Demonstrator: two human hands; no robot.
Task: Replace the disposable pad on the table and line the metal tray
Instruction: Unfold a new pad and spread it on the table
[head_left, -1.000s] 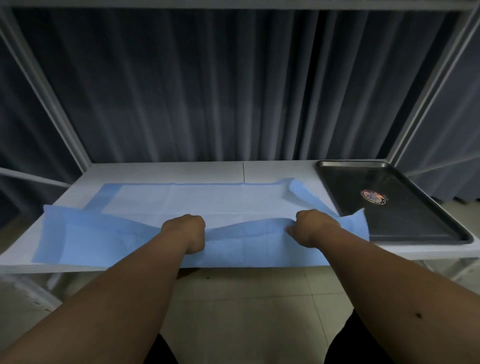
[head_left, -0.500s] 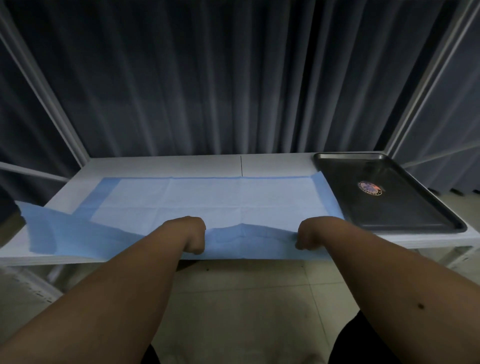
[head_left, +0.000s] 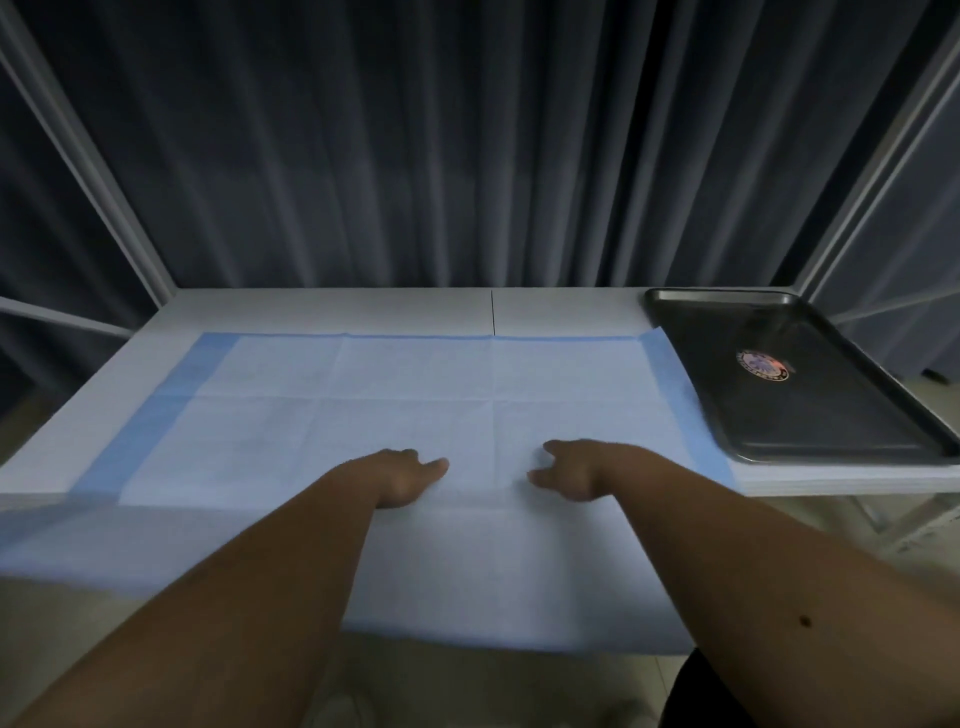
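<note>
A blue-edged disposable pad (head_left: 415, 405) lies spread flat over the white desk (head_left: 322, 309), its near part hanging past the front edge toward the person. The left hand (head_left: 402, 480) and right hand (head_left: 569, 470) both rest on the pad near the desk's front edge, close together; each grip is loose, with fingers relaxed and one finger pointing inward, holding nothing. The metal tray (head_left: 831, 441) sits at the desk's right end, just beside the pad's right border, a round sticker (head_left: 762, 365) inside it.
</note>
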